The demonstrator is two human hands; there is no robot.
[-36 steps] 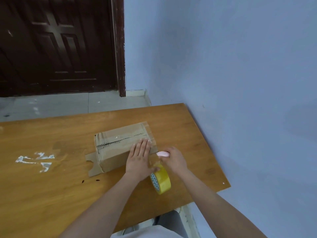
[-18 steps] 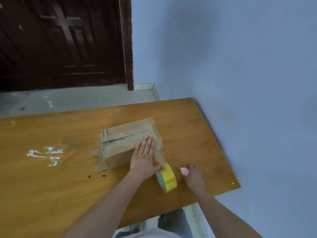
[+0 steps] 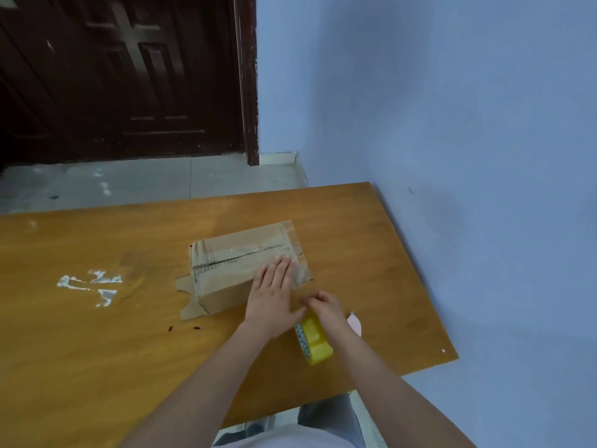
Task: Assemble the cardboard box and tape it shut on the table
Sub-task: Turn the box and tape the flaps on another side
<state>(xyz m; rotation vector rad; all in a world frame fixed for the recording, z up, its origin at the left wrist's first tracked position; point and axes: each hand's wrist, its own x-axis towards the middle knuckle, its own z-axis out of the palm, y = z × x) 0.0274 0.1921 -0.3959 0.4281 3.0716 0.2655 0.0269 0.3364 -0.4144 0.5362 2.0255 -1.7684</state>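
The left hand (image 3: 273,295) presses flat, fingers straight, on the cardboard box (image 3: 239,270); the right hand (image 3: 326,310) fingers pinch clear tape beside the yellow roll (image 3: 315,342).

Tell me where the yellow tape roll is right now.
In the head view the yellow tape roll stands on edge near the table's near right edge, just under the right hand, nearer than the cardboard box.

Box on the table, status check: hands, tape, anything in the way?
Left hand flat on cardboard box, fingers straight. Right hand pinching at the tape strip above yellow tape roll. Pink object beside right wrist, clear of the box.
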